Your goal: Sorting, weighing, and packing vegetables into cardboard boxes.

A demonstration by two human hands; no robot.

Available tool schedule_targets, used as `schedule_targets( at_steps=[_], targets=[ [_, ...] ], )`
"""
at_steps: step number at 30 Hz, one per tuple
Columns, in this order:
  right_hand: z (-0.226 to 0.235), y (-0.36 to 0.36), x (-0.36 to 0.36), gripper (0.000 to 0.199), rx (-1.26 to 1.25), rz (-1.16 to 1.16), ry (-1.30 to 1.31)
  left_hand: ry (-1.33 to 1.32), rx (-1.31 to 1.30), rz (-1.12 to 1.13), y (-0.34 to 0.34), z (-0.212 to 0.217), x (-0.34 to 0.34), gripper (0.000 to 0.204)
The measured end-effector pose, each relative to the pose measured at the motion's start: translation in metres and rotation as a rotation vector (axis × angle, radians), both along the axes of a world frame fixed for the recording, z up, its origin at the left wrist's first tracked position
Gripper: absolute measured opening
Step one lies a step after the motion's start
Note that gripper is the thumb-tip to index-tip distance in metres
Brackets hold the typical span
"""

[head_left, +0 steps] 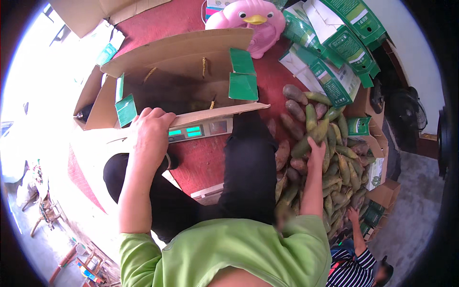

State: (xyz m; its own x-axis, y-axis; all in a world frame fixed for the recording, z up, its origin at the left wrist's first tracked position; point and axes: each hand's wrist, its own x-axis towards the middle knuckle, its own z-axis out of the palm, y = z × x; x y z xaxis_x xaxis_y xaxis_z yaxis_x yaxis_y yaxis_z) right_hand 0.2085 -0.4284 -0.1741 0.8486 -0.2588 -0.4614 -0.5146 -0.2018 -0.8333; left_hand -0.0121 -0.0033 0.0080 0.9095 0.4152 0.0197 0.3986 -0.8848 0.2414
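A brown cardboard box [181,62] stands with its flaps up on a digital scale [193,132] with lit green displays. My left hand [152,125] is closed over the box's near flap. Shadow hides most of the box's inside. To the right, my right hand [316,152] holds a long green radish [310,138] at the pile's upper part. The pile of radishes [342,167] mixes green roots with dull reddish ones [295,110]. My legs lie between the box and the pile.
Green-and-white folded cartons [330,81] lie at the far right. A pink duck-faced plastic item [253,24] sits behind the box on the red surface [191,165]. Another person [356,258] in a striped shirt reaches toward the pile at lower right. A black fan [406,109] stands far right.
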Motion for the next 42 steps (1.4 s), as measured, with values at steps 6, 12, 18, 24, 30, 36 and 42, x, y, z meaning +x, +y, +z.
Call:
schedule_targets(
  at_steps=[6, 12, 18, 24, 30, 36, 42],
  targets=[
    [0.128, 0.124, 0.026, 0.082, 0.133, 0.646, -0.527, 0.052, 0.044, 0.005, 0.003, -0.002, 0.0, 0.021],
    [0.226, 0.252, 0.012, 0.084, 0.291, 1.103, -0.948, 0.047, 0.102, -0.011, 0.005, -0.001, -0.002, 0.021],
    [0.205, 0.345, -0.011, 0.083, 0.1, 1.485, -0.886, 0.047, 0.101, -0.013, 0.005, -0.003, 0.0, 0.02],
    [0.165, 0.372, -0.013, 0.081, -0.392, 1.788, -0.704, 0.05, 0.118, -0.026, 0.004, -0.001, 0.001, 0.019],
    [0.156, 0.348, -0.005, 0.057, -0.407, 1.673, -0.82, 0.08, 0.123, -0.014, 0.004, 0.001, 0.005, 0.021],
    [0.202, 0.244, 0.016, 0.036, 0.158, 1.215, -0.921, 0.046, 0.091, -0.006, 0.004, 0.001, 0.004, 0.019],
    [0.112, 0.053, 0.024, 0.036, -0.245, 0.699, -0.599, 0.089, 0.104, 0.015, 0.001, 0.007, 0.006, 0.019]
  ],
)
